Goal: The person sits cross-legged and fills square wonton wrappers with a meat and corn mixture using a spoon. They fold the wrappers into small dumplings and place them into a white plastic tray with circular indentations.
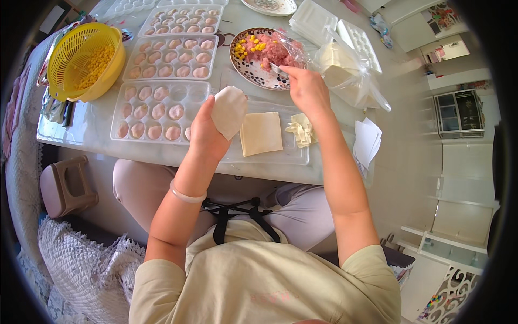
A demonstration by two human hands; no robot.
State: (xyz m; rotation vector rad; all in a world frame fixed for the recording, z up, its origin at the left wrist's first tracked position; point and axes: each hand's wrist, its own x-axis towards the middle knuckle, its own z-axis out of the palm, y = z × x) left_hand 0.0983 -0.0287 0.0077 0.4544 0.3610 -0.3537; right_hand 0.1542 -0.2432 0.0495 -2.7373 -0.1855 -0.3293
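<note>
My left hand holds up a pale, thin dumpling wrapper, with nothing on its visible side. My right hand is closed around the handle of a small utensil, which looks like a spoon; its tip is at the filling. That pink minced meat filling, with yellow corn kernels at its left, lies on a patterned plate. Between my forearms, a stack of square wrappers rests on a clear tray, beside a crumpled piece of wrapper dough.
Left of my left hand stands a compartment tray of filled dumplings, a few compartments bare. Similar trays line up behind it. A yellow colander with corn sits far left. At right are a plastic bag of wrappers and white papers.
</note>
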